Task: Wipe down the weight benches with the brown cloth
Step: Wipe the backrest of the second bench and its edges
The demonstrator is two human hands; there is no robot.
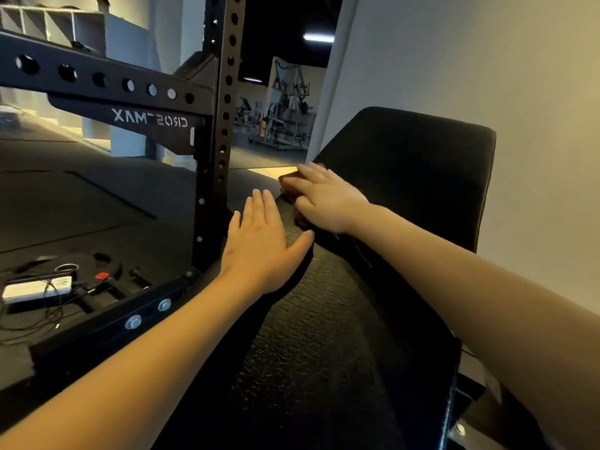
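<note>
A black padded weight bench [341, 319] runs from the bottom of the view up to its raised backrest [415, 177] at the right. My right hand [324, 199] lies flat with straight fingers on a folded brown cloth [290, 185], pressing it against the left edge of the bench where seat and backrest meet. Most of the cloth is hidden under the hand. My left hand [263, 245] rests open on the seat's left edge just below, fingers straight, thumb spread toward the right.
A black perforated rack upright [217, 151] and its bolted base beam [107, 329] stand close on the left of the bench. A weight plate, a white box [35, 289] and cables lie on the dark floor at left. A pale wall [487, 60] stands right behind the backrest.
</note>
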